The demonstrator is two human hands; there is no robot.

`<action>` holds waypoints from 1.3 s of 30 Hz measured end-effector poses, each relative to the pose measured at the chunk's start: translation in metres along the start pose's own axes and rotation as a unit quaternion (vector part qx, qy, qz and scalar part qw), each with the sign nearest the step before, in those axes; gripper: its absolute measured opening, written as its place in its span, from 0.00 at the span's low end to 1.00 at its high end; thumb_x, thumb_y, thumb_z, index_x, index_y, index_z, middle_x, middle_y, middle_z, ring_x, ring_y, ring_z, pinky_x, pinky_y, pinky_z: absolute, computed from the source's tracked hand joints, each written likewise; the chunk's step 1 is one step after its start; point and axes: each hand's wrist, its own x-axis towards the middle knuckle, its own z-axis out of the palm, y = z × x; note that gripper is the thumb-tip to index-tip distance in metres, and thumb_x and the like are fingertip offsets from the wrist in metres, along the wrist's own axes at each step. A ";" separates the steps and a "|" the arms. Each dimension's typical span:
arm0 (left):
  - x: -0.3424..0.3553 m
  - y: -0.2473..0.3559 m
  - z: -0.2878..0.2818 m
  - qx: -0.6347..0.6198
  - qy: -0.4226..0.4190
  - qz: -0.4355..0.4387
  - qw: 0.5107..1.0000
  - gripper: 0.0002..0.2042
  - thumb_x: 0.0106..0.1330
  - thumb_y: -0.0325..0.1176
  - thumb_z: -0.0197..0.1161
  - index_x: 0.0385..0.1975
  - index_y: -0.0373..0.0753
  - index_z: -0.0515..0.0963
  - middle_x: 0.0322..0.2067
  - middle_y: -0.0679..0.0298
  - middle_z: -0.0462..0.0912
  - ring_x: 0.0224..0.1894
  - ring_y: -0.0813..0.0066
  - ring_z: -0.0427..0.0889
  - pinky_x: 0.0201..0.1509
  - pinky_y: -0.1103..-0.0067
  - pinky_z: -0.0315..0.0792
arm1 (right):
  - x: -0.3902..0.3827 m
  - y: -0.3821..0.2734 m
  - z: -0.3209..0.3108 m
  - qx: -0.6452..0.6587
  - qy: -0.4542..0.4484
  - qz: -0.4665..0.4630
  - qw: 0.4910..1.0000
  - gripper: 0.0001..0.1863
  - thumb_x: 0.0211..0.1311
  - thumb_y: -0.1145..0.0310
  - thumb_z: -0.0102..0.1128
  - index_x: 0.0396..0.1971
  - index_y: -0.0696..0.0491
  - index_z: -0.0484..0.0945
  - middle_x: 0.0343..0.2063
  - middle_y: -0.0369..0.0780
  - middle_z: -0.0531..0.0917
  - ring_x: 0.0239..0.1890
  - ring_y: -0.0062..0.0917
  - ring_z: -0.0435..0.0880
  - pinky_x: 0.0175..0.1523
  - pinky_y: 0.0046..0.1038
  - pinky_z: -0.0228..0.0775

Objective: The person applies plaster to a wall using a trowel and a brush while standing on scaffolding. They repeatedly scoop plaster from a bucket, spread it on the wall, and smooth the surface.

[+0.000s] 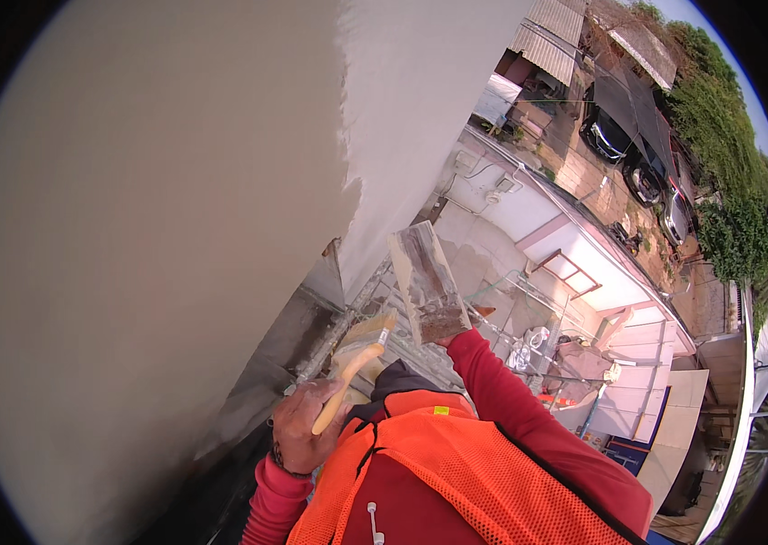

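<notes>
Gripped flat brush in curled left hand and plastering float in right hand, with fingers hidden behind.

Tan brush — orange mesh vest

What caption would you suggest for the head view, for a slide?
Beside a two-toned wall, the left hand grips a brush while the right hand holds a smeared board.
</notes>
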 end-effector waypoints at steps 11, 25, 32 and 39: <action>0.041 0.013 0.120 -0.059 -0.171 0.072 0.981 0.16 0.59 0.23 0.75 0.47 0.32 0.82 0.39 0.50 0.86 0.38 0.50 0.87 0.41 0.66 0.80 | -0.073 -0.007 -0.117 0.076 0.083 -0.138 0.984 0.21 0.79 0.52 0.50 0.57 0.51 0.80 0.51 0.41 0.87 0.52 0.35 0.87 0.62 0.42 0.79; 0.082 0.000 0.293 -0.219 -0.383 -0.110 0.891 0.17 0.76 0.42 0.67 0.49 0.33 0.77 0.29 0.68 0.81 0.25 0.87 0.75 0.28 0.86 0.71 | -0.251 0.058 -0.260 0.288 0.360 -0.305 0.833 0.15 0.76 0.50 0.51 0.47 0.43 0.81 0.36 0.32 0.86 0.32 0.25 0.83 0.34 0.31 0.75; 0.089 -0.034 0.371 -0.177 -0.556 -0.018 0.812 0.14 0.75 0.38 0.68 0.50 0.35 0.80 0.28 0.71 0.81 0.25 0.87 0.75 0.28 0.86 0.70 | -0.306 0.196 -0.275 0.392 0.552 -0.260 0.688 0.14 0.77 0.52 0.50 0.42 0.44 0.80 0.29 0.31 0.81 0.22 0.20 0.76 0.21 0.25 0.67; 0.079 -0.050 0.472 -0.146 -0.665 0.043 0.731 0.15 0.75 0.39 0.69 0.52 0.35 0.82 0.28 0.71 0.82 0.25 0.88 0.74 0.27 0.86 0.69 | -0.286 0.281 -0.253 0.514 0.533 -0.312 0.595 0.16 0.78 0.54 0.45 0.45 0.45 0.81 0.32 0.34 0.84 0.23 0.23 0.80 0.19 0.25 0.68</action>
